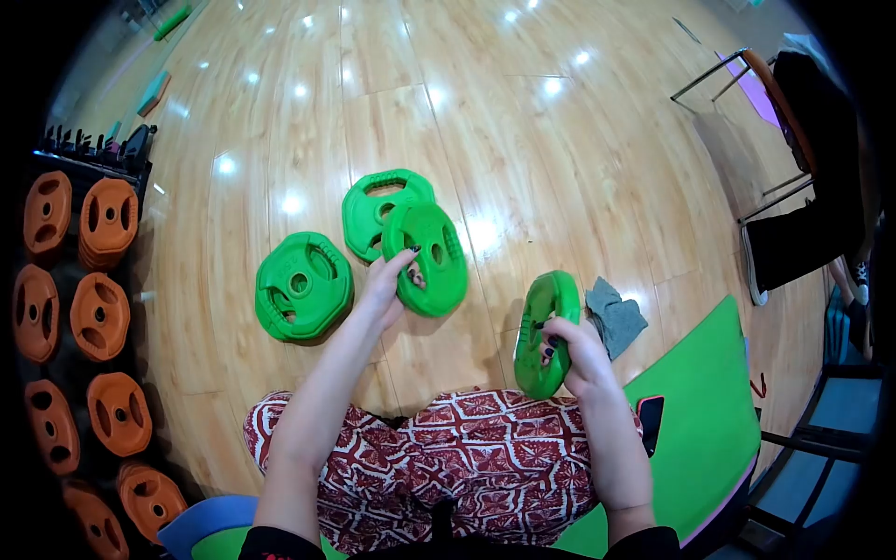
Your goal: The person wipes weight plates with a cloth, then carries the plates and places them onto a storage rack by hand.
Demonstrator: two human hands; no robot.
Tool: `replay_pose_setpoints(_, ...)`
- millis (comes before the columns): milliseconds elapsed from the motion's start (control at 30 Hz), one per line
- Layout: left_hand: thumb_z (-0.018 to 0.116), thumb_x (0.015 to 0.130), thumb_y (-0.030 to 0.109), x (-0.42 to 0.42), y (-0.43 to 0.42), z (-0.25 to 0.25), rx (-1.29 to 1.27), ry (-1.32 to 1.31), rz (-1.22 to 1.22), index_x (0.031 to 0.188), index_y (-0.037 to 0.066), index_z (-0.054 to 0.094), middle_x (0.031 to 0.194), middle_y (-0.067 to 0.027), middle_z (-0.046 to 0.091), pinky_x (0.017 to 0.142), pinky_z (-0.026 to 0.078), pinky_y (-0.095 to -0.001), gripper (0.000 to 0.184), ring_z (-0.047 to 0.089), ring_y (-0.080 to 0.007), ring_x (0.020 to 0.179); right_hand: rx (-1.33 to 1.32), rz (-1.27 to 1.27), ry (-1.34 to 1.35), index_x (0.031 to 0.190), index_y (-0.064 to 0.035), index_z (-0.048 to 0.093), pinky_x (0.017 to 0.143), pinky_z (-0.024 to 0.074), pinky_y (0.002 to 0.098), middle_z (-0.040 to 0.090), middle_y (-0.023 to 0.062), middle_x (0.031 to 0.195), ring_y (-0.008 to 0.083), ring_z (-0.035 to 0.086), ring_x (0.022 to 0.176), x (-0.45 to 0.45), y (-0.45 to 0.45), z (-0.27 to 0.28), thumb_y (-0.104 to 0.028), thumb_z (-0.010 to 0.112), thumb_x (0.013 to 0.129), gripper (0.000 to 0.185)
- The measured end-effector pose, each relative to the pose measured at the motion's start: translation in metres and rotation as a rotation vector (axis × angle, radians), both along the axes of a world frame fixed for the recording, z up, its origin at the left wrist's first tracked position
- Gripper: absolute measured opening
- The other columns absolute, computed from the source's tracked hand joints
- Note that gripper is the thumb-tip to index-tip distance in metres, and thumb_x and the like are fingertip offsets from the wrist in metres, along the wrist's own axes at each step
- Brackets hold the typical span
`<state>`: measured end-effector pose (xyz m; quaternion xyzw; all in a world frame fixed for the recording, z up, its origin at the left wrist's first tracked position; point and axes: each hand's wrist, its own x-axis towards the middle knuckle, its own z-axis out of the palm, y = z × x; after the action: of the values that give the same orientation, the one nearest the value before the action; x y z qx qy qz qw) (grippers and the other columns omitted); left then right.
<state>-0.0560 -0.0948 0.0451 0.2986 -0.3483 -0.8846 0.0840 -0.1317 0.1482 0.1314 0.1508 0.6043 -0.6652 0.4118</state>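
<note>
My left hand (390, 285) grips a green weight plate (446, 275) by one of its slots, with the thumb on top and fingers through the opening. The plate is tilted and overlaps another green plate (359, 210) that lies on the floor. A further green plate (299, 285) lies flat to the left. On the right, my right hand (571, 350) is closed through the slot of a green plate (537, 308), which stands nearly on edge. A grey cloth (618, 317) lies on the floor just right of that plate.
Orange plates (109, 217) fill a rack at the left. A green mat (705, 392) with a phone (650, 420) on it spreads at the right. A person in black trousers (793, 247) sits on a chair (779, 93) at the upper right.
</note>
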Motion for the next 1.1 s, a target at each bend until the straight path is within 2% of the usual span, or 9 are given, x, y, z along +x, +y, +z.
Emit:
replay_pose_setpoints(67,0.058,0.079,0.015,0.005,0.004,0.016,-0.009,0.017,-0.005,0.091,0.006,0.053,0.073,-0.0011,0.055,0.053,0.044,-0.0226,0.017,0.052,-0.0091,0.059,-0.005,0.045,-0.007,0.076,-0.0059,0.048,0.045,0.0371,0.0243,0.045,0.0012,0.06,0.0107,0.045,0.049,0.001,0.002,0.003,-0.005,0.056,0.072,0.009)
replay_pose_setpoints(133,0.059,0.078,0.018,0.013,0.001,0.024,-0.191,-0.109,-0.211,0.084,0.007,0.051,0.063,0.0017,0.05,0.046,0.04,-0.0206,0.015,0.048,-0.007,0.051,0.07,0.156,0.097,0.074,-0.0059,0.051,0.044,0.037,0.0239,0.048,0.0006,0.06,0.0098,0.047,0.05,0.002,-0.001,0.003,-0.008,0.06,0.072,0.009)
replay_pose_setpoints(300,0.061,0.079,0.023,0.037,0.017,0.055,-0.215,-0.323,-0.173,0.075,0.007,0.051,0.057,0.003,0.046,0.04,0.033,-0.0189,0.018,0.042,-0.0042,0.044,0.156,0.276,0.244,0.07,-0.004,0.052,0.044,0.0355,0.0228,0.05,0.0007,0.06,0.0084,0.047,0.049,0.004,-0.009,-0.013,-0.008,0.063,0.07,0.011)
replay_pose_setpoints(433,0.064,0.076,0.021,0.065,0.013,0.09,-0.283,-0.338,-0.238,0.074,0.007,0.051,0.056,0.0026,0.047,0.039,0.032,-0.0187,0.019,0.041,-0.0043,0.043,0.158,0.414,0.271,0.068,-0.0046,0.049,0.047,0.035,0.0222,0.05,0.0,0.062,0.0077,0.046,0.054,0.008,-0.001,0.015,-0.001,0.061,0.065,0.013)
replay_pose_setpoints(500,0.068,0.071,0.017,0.078,0.01,0.113,-0.501,-0.294,-0.31,0.072,0.006,0.051,0.056,0.0026,0.047,0.039,0.031,-0.0183,0.02,0.041,-0.0045,0.043,0.117,0.443,0.326,0.067,-0.0051,0.048,0.047,0.0344,0.0219,0.048,-0.0008,0.062,0.0071,0.046,0.054,0.014,0.006,0.044,-0.001,0.062,0.065,0.014)
replay_pose_setpoints(667,0.068,0.069,0.012,0.094,0.009,0.156,-0.484,-0.177,-0.216,0.072,0.004,0.05,0.057,0.003,0.046,0.038,0.03,-0.0176,0.02,0.04,-0.0041,0.043,-0.032,0.485,0.401,0.071,-0.005,0.048,0.051,0.0351,0.0215,0.044,-0.0032,0.065,0.0052,0.043,0.058,0.014,0.025,0.074,0.001,0.062,0.064,0.017)
replay_pose_setpoints(733,0.067,0.07,0.011,0.088,0.006,0.161,-0.391,-0.201,-0.22,0.073,0.004,0.05,0.057,0.0028,0.046,0.038,0.029,-0.0181,0.018,0.04,-0.0038,0.043,-0.021,0.352,0.304,0.069,-0.0052,0.047,0.05,0.0358,0.0217,0.045,-0.0024,0.063,0.0059,0.044,0.057,0.011,0.02,0.071,0.003,0.06,0.063,0.017)
replay_pose_setpoints(867,0.059,0.07,0.007,0.071,0.016,0.111,-0.461,-0.266,-0.189,0.07,0.005,0.048,0.052,0.0022,0.042,0.037,0.03,-0.0211,0.011,0.039,-0.0061,0.041,0.111,0.364,0.376,0.071,-0.003,0.049,0.044,0.0371,0.0229,0.046,-0.0004,0.061,0.0084,0.047,0.052,0.008,0.002,0.01,0.0,0.059,0.063,0.013)
replay_pose_setpoints(1100,0.056,0.068,0.005,0.068,0.022,0.055,-0.407,-0.298,-0.162,0.07,0.003,0.049,0.055,0.0008,0.047,0.04,0.033,-0.0218,0.007,0.042,-0.0064,0.043,0.181,0.411,0.33,0.072,-0.0019,0.05,0.044,0.0353,0.0236,0.046,-0.0005,0.062,0.0079,0.045,0.052,0.007,-0.003,0.007,-0.002,0.058,0.064,0.012)
